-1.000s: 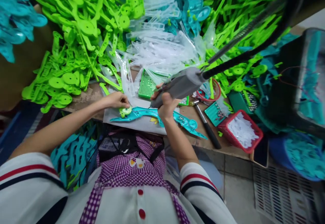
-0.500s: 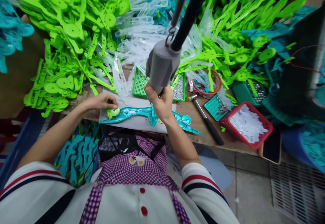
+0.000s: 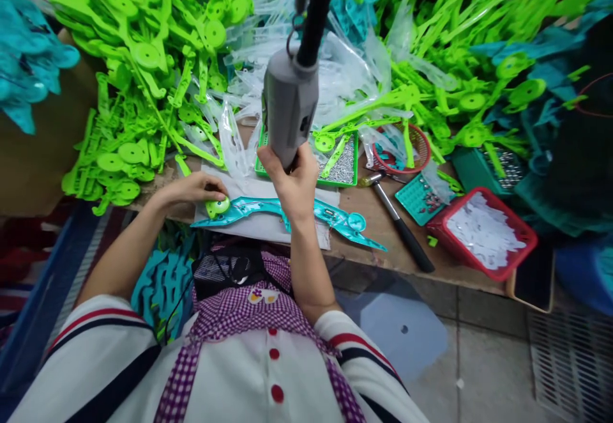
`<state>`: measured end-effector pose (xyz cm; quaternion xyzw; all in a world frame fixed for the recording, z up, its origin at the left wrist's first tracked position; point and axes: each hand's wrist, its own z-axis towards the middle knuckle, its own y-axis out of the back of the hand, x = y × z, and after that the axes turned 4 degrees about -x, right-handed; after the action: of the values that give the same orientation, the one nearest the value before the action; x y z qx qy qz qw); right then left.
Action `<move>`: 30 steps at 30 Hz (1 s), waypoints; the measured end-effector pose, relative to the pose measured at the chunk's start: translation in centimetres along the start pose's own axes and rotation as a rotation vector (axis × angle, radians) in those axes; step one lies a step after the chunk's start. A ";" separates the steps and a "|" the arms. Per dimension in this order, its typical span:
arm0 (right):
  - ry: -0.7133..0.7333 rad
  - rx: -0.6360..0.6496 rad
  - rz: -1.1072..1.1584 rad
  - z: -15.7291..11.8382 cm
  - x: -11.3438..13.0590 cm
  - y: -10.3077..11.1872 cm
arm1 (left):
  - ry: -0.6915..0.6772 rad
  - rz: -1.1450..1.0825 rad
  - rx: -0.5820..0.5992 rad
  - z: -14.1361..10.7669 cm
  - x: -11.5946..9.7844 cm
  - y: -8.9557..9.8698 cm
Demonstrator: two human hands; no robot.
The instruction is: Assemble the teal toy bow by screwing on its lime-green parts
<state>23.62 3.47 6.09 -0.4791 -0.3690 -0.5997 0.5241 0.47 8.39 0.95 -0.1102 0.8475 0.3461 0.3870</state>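
A long teal plastic part, like a curved bow, lies crosswise on a pale sheet at the table's front edge. At its left end sits a small lime-green plastic piece with a round top. My left hand has its fingers bent together on this piece. Wrapped in my right hand is a grey electric screwdriver, which hangs upright from a black cord over the middle of the teal part. Its tip is hidden behind my right hand.
Behind my hands stands a green tray of small metal screws. A hammer, a teal tray and a red basket of white pieces are at right. Heaps of lime-green parts and clear parts fill the back.
My right hand and the screwdriver have moved left along the teal part, uncovering more of its right half. My left hand stays on the green piece. The whole view has shifted slightly.
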 end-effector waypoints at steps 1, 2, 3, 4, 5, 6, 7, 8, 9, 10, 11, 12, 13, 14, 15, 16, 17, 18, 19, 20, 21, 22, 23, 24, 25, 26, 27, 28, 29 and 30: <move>0.005 0.006 -0.021 -0.2 -0.2 0.7 | 0.002 0.035 0.002 -0.3 -0.3 0.0; 0.018 -0.003 -0.054 -0.5 -0.4 1.7 | 0.007 0.094 -0.030 -0.7 -0.8 -0.2; 0.036 -0.033 -0.102 -1.1 -0.7 3.1 | 0.013 0.170 -0.089 -1.4 -1.5 -0.6; 0.053 -0.081 -0.162 -1.9 -1.0 4.7 | 0.012 0.270 -0.189 -2.2 -2.2 -1.2; 0.058 -0.157 -0.239 -2.9 -1.4 6.6 | 0.008 0.401 -0.363 -3.1 -3.0 -2.0; 0.036 -0.250 -0.330 -4.2 -1.8 8.4 | -0.014 0.506 -0.497 -3.8 -3.8 -3.1; -0.012 -0.351 -0.421 -5.5 -2.1 10.2 | -0.054 0.564 -0.561 -4.4 -4.6 -4.2; -0.078 -0.439 -0.502 -7.0 -2.5 11.8 | -0.119 0.576 -0.574 -4.7 -5.3 -5.5; -0.128 -0.523 -0.565 -8.4 -2.8 13.2 | -0.196 0.558 -0.551 -4.7 -5.9 -6.9; -0.145 -0.565 -0.627 -9.7 -3.1 14.2 | -0.264 0.532 -0.515 -4.2 -6.5 -8.2; -0.141 -0.564 -0.692 -11.0 -3.3 15.0 | -0.321 0.514 -0.485 -3.4 -7.1 -9.5; -0.120 -0.540 -0.764 -12.0 -3.5 15.6 | -0.372 0.496 -0.454 -2.4 -7.6 -10.7; -0.096 -0.506 -0.843 -12.9 -3.7 16.1 | -0.405 0.466 -0.443 -1.2 -8.2 -11.7; -0.080 -0.484 -0.920 -13.7 -3.8 16.6 | -0.439 0.428 -0.442 0.1 -8.8 -12.5; -0.079 -0.493 -0.982 -14.3 -3.9 17.1 | -0.468 0.394 -0.436 1.3 -9.4 -13.1; -0.094 -0.529 -1.019 -14.7 -3.9 17.6 | -0.493 0.370 -0.434 2.4 -10.1 -13.5; -0.117 -0.581 -1.029 -15.1 -3.9 18.1 | -0.514 0.363 -0.428 3.4 -11.0 -13.7; -0.135 -0.625 -1.019 -15.3 -3.9 18.6 | -0.533 0.371 -0.416 4.3 -11.9 -13.8; -0.144 -0.647 -1.007 -15.4 -3.9 19.1 | -0.550 0.391 -0.398 5.2 -13.0 -13.9; -0.147 -0.648 -1.008 -15.5 -4.0 19.5 | -0.569 0.417 -0.368 6.0 -14.1 -14.1; -0.150 -0.635 -1.028 -15.6 -4.1 19.8 | -0.593 0.437 -0.329 6.8 -15.2 -14.2; -0.159 -0.619 -1.063 -15.7 -4.3 20.1 | -0.619 0.449 -0.284 7.5 -16.3 -14.5; -0.176 -0.613 -1.101 -15.8 -4.5 20.3 | -0.636 0.459 -0.240 8.1 -17.1 -14.8; -0.201 -0.615 -1.131 -16.1 -4.8 20.6 | -0.636 0.472 -0.212 8.7 -17.7 -15.1; -0.225 -0.619 -1.143 -16.5 -5.0 20.9 | -0.626 0.493 -0.194 9.3 -18.0 -15.5; -0.243 -0.616 -1.139 -16.9 -5.2 21.2 | -0.612 0.517 -0.185 9.7 -18.1 -15.8; -0.251 -0.602 -1.127 -17.4 -5.5 21.5 | -0.597 0.540 -0.183 10.0 -17.9 -16.2; -0.247 -0.580 -1.116 -17.9 -5.7 21.7 | -0.588 0.559 -0.180 10.3 -17.5 -16.5; -0.235 -0.555 -1.110 -18.3 -6.0 21.9 | -0.587 0.568 -0.176 10.4 -17.0 -16.7; -0.218 -0.535 -1.110 -18.7 -6.2 22.0 | -0.592 0.568 -0.174 10.5 -16.4 -16.9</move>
<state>41.62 -16.39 -6.23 -0.3890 -0.4513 -0.8019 -0.0443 25.34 1.67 -0.33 0.1999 0.6641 0.5261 0.4921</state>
